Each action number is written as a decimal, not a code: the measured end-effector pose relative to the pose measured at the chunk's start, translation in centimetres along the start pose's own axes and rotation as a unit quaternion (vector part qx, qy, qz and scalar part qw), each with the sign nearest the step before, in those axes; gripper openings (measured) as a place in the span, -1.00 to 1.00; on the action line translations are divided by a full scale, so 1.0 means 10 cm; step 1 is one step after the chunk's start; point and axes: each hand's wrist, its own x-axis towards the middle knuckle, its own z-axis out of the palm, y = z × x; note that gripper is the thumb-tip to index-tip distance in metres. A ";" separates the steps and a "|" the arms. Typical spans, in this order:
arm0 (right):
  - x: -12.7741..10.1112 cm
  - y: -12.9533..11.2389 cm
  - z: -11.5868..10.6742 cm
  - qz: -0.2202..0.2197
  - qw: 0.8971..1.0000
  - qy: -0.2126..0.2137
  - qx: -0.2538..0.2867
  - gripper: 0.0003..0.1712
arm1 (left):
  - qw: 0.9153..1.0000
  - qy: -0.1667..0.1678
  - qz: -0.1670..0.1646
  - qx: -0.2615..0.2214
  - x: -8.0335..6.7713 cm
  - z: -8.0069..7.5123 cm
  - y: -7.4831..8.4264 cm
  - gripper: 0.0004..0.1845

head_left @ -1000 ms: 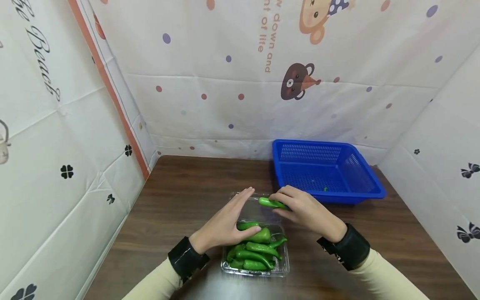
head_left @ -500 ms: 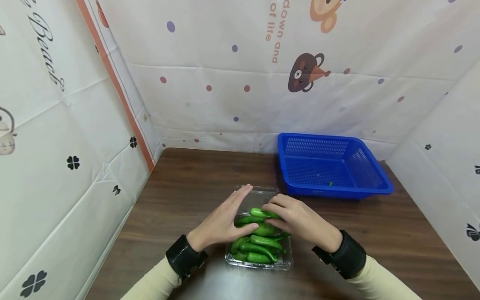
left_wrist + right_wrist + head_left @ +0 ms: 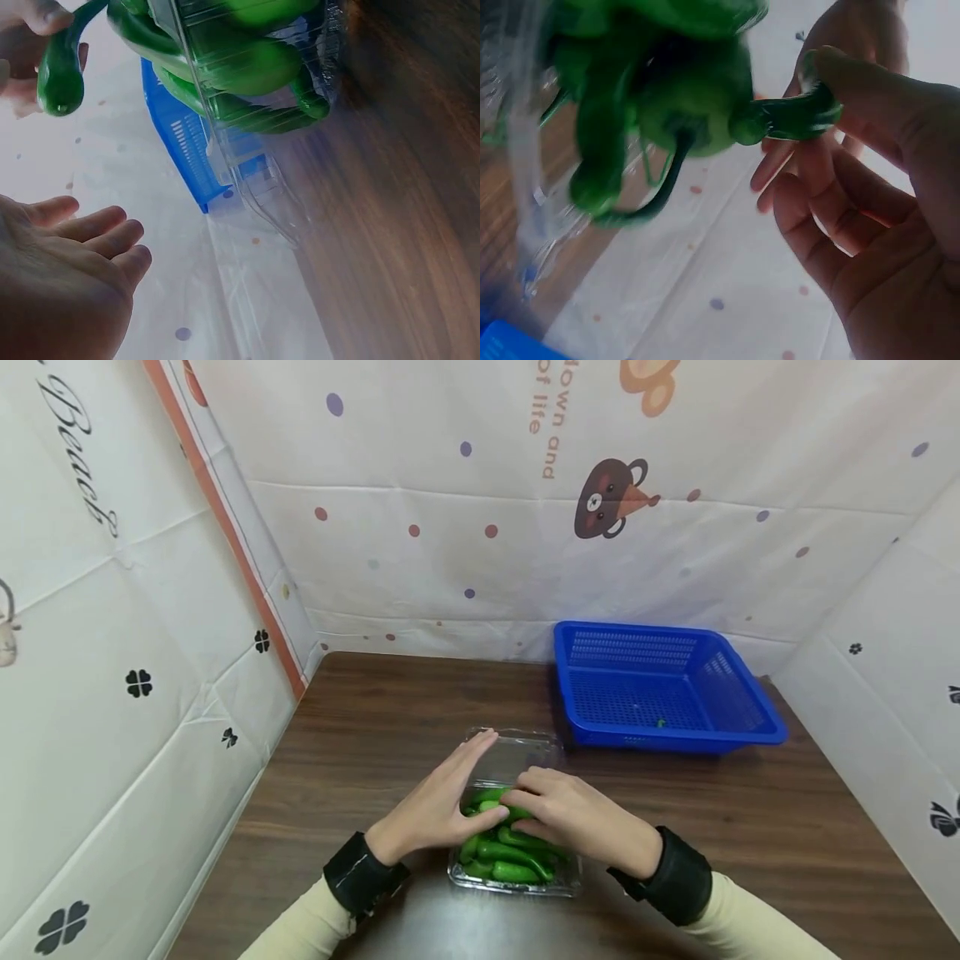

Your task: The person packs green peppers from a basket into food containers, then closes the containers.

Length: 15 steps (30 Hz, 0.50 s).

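Observation:
A clear plastic box [image 3: 517, 891] on the table holds several green peppers [image 3: 513, 872], and its lid [image 3: 513, 758] lies folded back behind it. Between the thumb and fingers of my right hand [image 3: 581, 814] is a green chili pepper [image 3: 795, 116], pinched by one end just above the heap. The left wrist view shows the blunt tip of that chili pepper [image 3: 60, 82] pointing down. My left hand [image 3: 429, 814] is spread at the box's left side, fingers straight and palm toward the peppers, its thumb reaching over them. It grips nothing.
A blue perforated basket [image 3: 678, 739] stands at the back right of the wooden table [image 3: 375, 718], with a small green scrap [image 3: 661, 723] inside. Printed white cloth [image 3: 420, 568] hangs behind and at both sides.
My right hand has brought the chili pepper from above the lid toward me and left, down to the heap in the box. My left hand stays beside the box, still spread.

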 end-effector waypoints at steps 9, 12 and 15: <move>0.18 -0.12 0.12 -0.001 0.998 -0.057 -0.019 -0.78 | 1.000 -0.012 -0.004 -0.005 -0.12 -0.02 -0.03 0.01; 0.21 -0.15 0.17 0.001 0.997 -0.073 -0.019 -0.83 | 1.000 -0.023 -0.017 -0.011 -0.16 -0.02 -0.03 0.02; 0.23 -0.17 0.22 0.001 0.997 -0.078 -0.021 -0.84 | 0.999 -0.034 -0.038 -0.017 -0.23 -0.01 -0.04 0.03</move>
